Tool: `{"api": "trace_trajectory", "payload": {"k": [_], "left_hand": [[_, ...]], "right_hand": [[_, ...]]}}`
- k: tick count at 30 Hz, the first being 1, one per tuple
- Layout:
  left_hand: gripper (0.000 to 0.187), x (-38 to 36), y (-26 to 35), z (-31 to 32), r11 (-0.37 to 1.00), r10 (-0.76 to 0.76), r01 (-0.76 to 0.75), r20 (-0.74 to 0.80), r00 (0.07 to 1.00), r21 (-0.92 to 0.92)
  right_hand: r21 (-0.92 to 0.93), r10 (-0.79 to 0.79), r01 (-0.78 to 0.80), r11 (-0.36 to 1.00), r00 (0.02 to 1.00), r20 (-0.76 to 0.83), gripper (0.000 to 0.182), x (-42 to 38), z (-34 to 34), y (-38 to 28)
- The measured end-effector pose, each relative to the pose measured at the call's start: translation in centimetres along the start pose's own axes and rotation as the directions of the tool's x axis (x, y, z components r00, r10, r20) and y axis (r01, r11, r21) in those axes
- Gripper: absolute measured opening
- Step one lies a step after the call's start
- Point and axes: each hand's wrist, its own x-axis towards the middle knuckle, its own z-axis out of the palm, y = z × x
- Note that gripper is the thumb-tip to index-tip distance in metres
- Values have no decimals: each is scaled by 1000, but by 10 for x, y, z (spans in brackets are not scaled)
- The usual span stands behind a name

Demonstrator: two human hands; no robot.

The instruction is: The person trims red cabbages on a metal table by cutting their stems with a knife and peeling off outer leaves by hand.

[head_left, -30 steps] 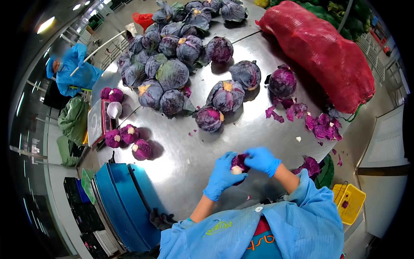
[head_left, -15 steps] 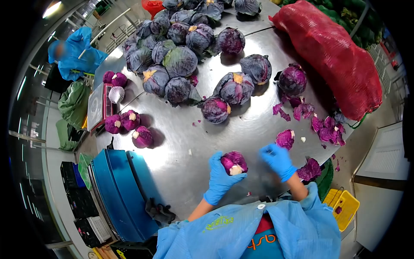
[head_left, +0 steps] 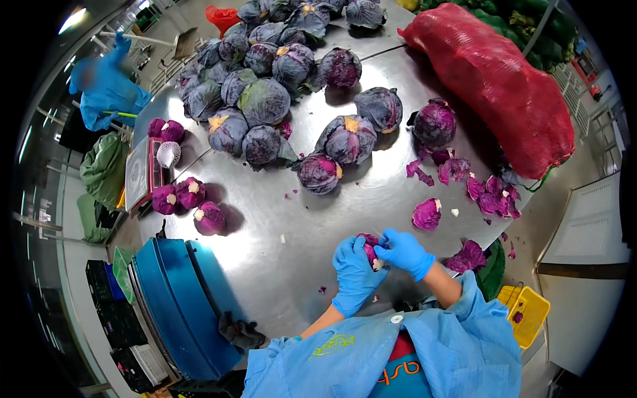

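Observation:
My left hand (head_left: 357, 275), in a blue glove, is wrapped round a small peeled red cabbage (head_left: 369, 248) with a pale cut stem. My right hand (head_left: 407, 254), also gloved, is closed against the cabbage's right side; a thin object seems to be in its fingers but is too blurred to name. Beyond them lies a loose purple leaf (head_left: 426, 214), with a leaf pile (head_left: 466, 257) to the right. Untrimmed red cabbages (head_left: 346, 139) sit farther up the steel table (head_left: 265, 265).
A stuffed red mesh sack (head_left: 491, 86) lies at upper right. Peeled cabbages (head_left: 210, 218) stand near a scale (head_left: 141, 174) on the left. A blue bin (head_left: 176, 298) flanks the table, and a yellow basket (head_left: 531, 318) is at lower right. A co-worker (head_left: 109, 93) stands at far left.
My right hand has moved left onto the cabbage. My left hand has turned the cabbage and now covers more of it. The co-worker has raised an arm, and the view has shifted slightly.

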Motion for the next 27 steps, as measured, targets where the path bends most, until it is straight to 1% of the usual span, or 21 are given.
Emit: {"api": "trace_trajectory", "payload": {"k": [3, 4, 6, 7, 10, 11, 14, 15, 17, 18, 19, 20, 22, 23, 24, 25, 26, 27], "left_hand": [[88, 7, 11, -6, 999, -34, 30, 105, 994, 37], [88, 9, 13, -8, 998, -44, 38, 136, 990, 49], [92, 11, 13, -12, 998, -11, 0, 183, 983, 59], [93, 12, 13, -14, 998, 4, -18, 207, 978, 64], [96, 9, 14, -23, 969, 123, -167, 227, 966, 182], [99, 1, 4, -18, 968, 160, -195, 207, 965, 160], [96, -16, -19, -33, 985, 121, -147, 240, 963, 92], [97, -23, -32, -35, 993, 115, -112, 186, 976, -25], [98, -33, -56, -33, 951, 108, -67, 120, 987, -302], [99, -38, -65, -36, 901, 91, -46, 85, 992, -432], [98, -37, -69, -47, 875, 82, -21, 105, 991, -483], [98, -42, -78, -47, 814, 26, 44, 111, 993, -579], [98, -51, -97, -39, 648, -65, 149, 141, 988, -747], [100, -50, -97, -46, 589, -78, 183, 170, 982, -787], [100, -52, -102, -46, 593, -57, 179, 181, 982, -785], [100, -55, -109, -43, 597, -34, 174, 192, 981, -783], [101, -58, -112, -43, 603, -13, 169, 203, 979, -780], [101, -58, -110, -46, 643, 3, 156, 206, 979, -749]], "right_hand": [[-186, -146, 154, 970, 988, 57, 23, 6, -4, 2], [-209, -197, 204, 956, 979, 52, 23, 11, -8, 4], [-254, -299, 302, 919, 953, 51, 21, 23, -23, 6], [-338, -293, 294, 894, 954, 56, 18, 27, -31, 1], [-406, -340, 336, 850, 938, 66, 16, 45, -44, 10], [-407, -343, 328, 853, 939, 37, 14, 49, -49, 13], [-332, -255, 240, 912, 967, -1, 15, 58, -48, 58], [-334, -215, 201, 921, 977, -4, 14, 55, -51, 67], [-418, -198, 127, 900, 971, -130, 15, 39, -56, 87], [-573, -148, 9, 820, 970, -195, 17, 34, -60, 102], [-558, -33, -149, 816, 952, -304, 18, 29, -63, 112], [-525, 80, -307, 794, 909, -410, 18, 24, -64, 115], [-337, -28, -158, 928, 873, -487, 18, 19, -58, 79], [-241, -68, -75, 968, 842, -534, 18, 16, -52, 57], [-179, -97, 18, 984, 891, -443, 20, 13, -40, 40], [108, -31, 65, 992, 958, -285, 27, 13, -25, 25], [193, 17, -5, 981, 998, -60, 37, 15, -7, 18], [346, 19, -33, 938, 999, 44, 47, 18, 14, 8]]}}
